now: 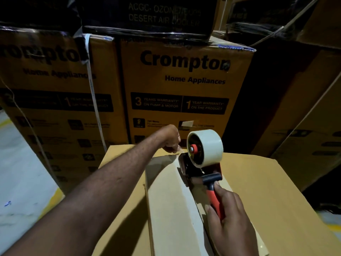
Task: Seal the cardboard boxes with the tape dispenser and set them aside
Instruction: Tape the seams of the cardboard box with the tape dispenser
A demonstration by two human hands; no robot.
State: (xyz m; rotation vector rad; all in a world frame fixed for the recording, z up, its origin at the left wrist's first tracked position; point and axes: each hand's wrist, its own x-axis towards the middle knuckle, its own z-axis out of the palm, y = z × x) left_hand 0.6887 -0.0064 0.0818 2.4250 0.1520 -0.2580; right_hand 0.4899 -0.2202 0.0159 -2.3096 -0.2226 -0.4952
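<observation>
A plain cardboard box (267, 191) lies in front of me with its top flaps closed. A strip of clear tape (171, 209) runs along the top beside the centre seam. My right hand (228, 217) grips the red handle of the tape dispenser (201, 163), which rests on the box top near its far edge and carries a pale tape roll (208, 146). My left hand (171, 139) reaches across to the far edge and pinches the free tape end (180, 151) just in front of the dispenser's blade.
Tall yellow printed appliance cartons (184, 89) are stacked right behind the box, with darker wrapped cartons on top. More brown boxes (304, 135) stand at the right. Grey floor with a yellow line (24, 172) shows at the left.
</observation>
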